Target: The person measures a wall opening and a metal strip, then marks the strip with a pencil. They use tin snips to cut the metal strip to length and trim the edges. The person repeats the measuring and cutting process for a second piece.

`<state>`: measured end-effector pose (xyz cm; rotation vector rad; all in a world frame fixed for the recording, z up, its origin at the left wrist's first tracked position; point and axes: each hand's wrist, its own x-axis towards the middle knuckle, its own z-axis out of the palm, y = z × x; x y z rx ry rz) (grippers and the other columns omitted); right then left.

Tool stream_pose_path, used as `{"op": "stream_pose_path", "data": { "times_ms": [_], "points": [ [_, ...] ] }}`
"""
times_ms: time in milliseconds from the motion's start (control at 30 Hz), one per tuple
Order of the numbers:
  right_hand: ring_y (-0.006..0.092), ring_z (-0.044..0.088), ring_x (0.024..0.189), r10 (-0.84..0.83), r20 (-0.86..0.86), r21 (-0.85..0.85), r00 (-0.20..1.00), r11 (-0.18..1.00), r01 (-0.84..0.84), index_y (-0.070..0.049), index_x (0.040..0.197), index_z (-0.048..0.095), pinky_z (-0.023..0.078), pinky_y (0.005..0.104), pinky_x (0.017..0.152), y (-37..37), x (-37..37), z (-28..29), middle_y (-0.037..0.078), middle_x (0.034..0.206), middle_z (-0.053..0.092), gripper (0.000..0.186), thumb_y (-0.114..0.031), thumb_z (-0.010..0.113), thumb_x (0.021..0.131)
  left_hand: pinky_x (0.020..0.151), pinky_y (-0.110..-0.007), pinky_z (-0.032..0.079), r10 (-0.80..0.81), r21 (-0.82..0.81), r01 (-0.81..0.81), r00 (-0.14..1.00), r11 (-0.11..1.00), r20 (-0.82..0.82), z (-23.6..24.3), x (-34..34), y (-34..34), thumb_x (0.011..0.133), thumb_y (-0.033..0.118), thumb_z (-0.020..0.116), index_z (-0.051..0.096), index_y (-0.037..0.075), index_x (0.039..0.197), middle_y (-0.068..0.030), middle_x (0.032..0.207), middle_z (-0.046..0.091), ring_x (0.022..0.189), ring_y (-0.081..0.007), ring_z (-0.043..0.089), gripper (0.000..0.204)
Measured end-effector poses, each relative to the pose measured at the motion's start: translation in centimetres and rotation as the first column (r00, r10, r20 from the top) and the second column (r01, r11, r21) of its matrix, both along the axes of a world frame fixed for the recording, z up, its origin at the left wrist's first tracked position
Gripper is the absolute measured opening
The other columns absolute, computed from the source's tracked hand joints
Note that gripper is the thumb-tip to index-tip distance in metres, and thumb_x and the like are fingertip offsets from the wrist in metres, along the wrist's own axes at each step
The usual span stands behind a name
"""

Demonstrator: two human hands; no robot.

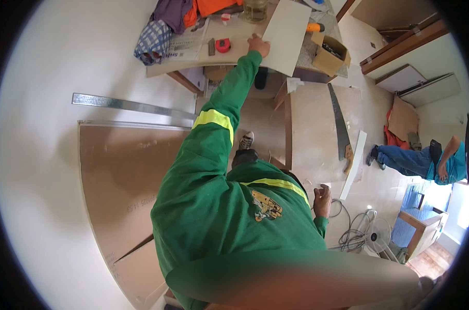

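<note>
Pale panel (287,40) lies lengthwise on a cluttered counter (233,28), its near end jutting past the front edge, as a person in a green jacket (203,201) with yellow bands stretches out the left arm. The left hand (259,45) meets the panel's left edge, fingers bent; whether they grip it or merely rest there cannot be told from this angle. The right hand (322,201) is held lower and to the right, its fingers loosely curled and parted around nothing visible, near a long white strip (354,165). Left of the outstretched hand sit a red tape measure (223,45) and, just beside it, a small grey block (211,47), with a checked blue-and-white cloth (152,44) at the counter's far left. A glass jar (255,10) stands beyond the hand; an open cardboard box (331,56) with dark contents is to the panel's right. On a second counter (312,124), a handsaw (339,124) lies with its wooden handle toward the person, close to the white strip. At right, another person in blue jeans (410,156) stands well apart, above a fan (377,235) and a tangle of grey cable (352,235) in the frame.
</note>
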<state>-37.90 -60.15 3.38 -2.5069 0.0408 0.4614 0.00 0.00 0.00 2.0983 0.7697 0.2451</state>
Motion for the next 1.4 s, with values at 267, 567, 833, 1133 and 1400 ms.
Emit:
{"op": "stream_pose_path", "data": {
  "times_ms": [267,567,833,1133,1400],
  "points": [
    [0.0367,0.073,0.096,0.027,-0.145,-0.039,0.989,0.999,-0.033,0.0,0.129,0.064,0.057,0.0473,0.087,-5.6,-2.1,-1.9,0.021,0.1,0.075,0.039,-0.023,0.073,0.098,0.108,-0.048,0.05,-0.048,-0.046,0.07,0.931,0.996,0.362,0.9,-16.6,2.4,0.098,0.039,0.076,0.053,-0.001,0.149,-0.0244,0.136,0.064,0.124,-0.0378,0.064,0.069],
    [0.0436,0.074,0.099,0.228,-0.285,0.055,0.931,0.974,-0.221,-0.001,0.126,0.065,0.057,0.0519,0.086,-12.2,-2.5,-6.7,0.025,0.103,0.076,0.042,-0.03,0.073,0.098,0.104,-0.057,0.049,0.498,0.798,-0.593,0.663,-0.108,0.56,23.4,-51.1,18.9,0.089,0.071,0.075,0.05,-0.006,0.147,-0.0243,0.129,0.058,0.125,-0.0443,0.054,0.099],
    [0.0402,0.07,0.1,0.35,-0.083,-0.033,0.933,0.935,-0.354,-0.004,0.118,0.066,0.055,0.0517,0.087,-3.7,6.5,-2.2,0.02,0.106,0.073,0.032,-0.023,0.076,0.095,0.101,-0.053,0.05,0.463,0.903,-0.377,0.775,-0.208,0.43,31.6,-54.9,26.7,0.088,0.083,0.064,0.061,0.012,0.148,-0.0161,0.137,0.062,0.121,-0.0362,0.06,0.093],
    [0.0428,0.068,0.102,0.607,0.275,-0.199,0.745,0.795,-0.574,0.0,0.119,0.064,0.054,0.0477,0.089,8.7,20.4,12.0,0.023,0.111,0.069,0.03,-0.022,0.07,0.1,0.093,-0.05,0.048,0.524,0.947,-0.126,0.807,-0.296,0.271,28.5,-54.6,28.1,0.099,0.073,0.058,0.074,0.036,0.13,0.0048,0.126,0.069,0.115,-0.0279,0.063,0.051],
    [0.0386,0.069,0.104,0.508,0.437,-0.336,0.742,0.857,-0.39,-0.001,0.124,0.065,0.054,0.0485,0.09,13.4,21.8,28.6,0.02,0.11,0.07,0.032,-0.025,0.068,0.103,0.095,-0.048,0.047,0.55,0.971,-0.149,0.803,-0.187,0.229,29.1,-54.2,26.0,0.105,0.068,0.051,0.068,0.032,0.14,0.0058,0.132,0.065,0.12,-0.024,0.06,0.053]
  ]
}}
